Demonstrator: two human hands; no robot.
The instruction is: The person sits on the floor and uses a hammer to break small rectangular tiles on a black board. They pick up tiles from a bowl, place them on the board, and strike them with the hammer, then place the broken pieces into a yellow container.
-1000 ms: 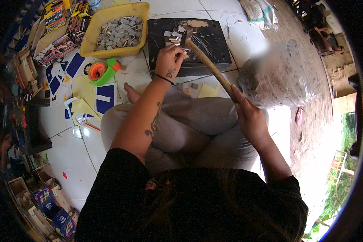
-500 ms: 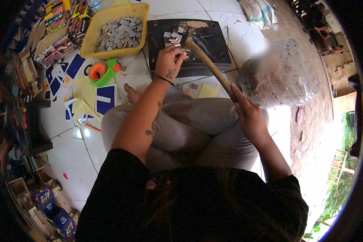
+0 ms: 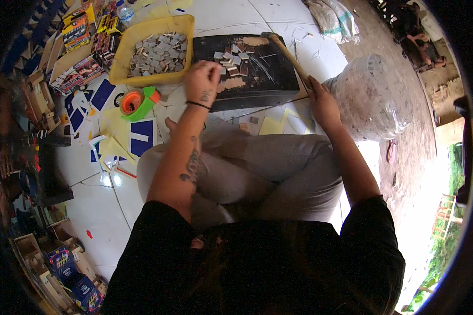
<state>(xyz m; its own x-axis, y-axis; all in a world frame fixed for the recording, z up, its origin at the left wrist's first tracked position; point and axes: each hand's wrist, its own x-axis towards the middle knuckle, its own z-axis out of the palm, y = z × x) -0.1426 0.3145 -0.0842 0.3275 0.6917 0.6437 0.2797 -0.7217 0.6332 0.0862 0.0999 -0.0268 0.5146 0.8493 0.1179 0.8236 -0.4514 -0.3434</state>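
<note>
My right hand (image 3: pixel 325 106) grips the wooden handle of a hammer (image 3: pixel 290 56), whose head is over the far right part of a black block (image 3: pixel 273 98). On the block lies a loose cluster of small square pieces (image 3: pixel 236 59), grey on one face and wood-coloured at the edges. My left hand (image 3: pixel 201 83) is over the block's left edge, beside the yellow basin. Its fingers are curled together and a little blurred; whatever they hold is hidden. The yellow basin (image 3: pixel 152 80) contains many similar grey pieces (image 3: pixel 160 52).
Green and orange tape rolls (image 3: pixel 138 103) stand left of the block, near blue and yellow paper scraps (image 3: pixel 110 147). Thin strips (image 3: pixel 263 68) lie on the block. A bulky clear plastic bag (image 3: pixel 376 100) sits at the right. Colourful boxes (image 3: pixel 77 73) fill the far left.
My left hand has moved left from the pieces toward the basin. The hammer has moved away from the pieces, its head now farther right and back.
</note>
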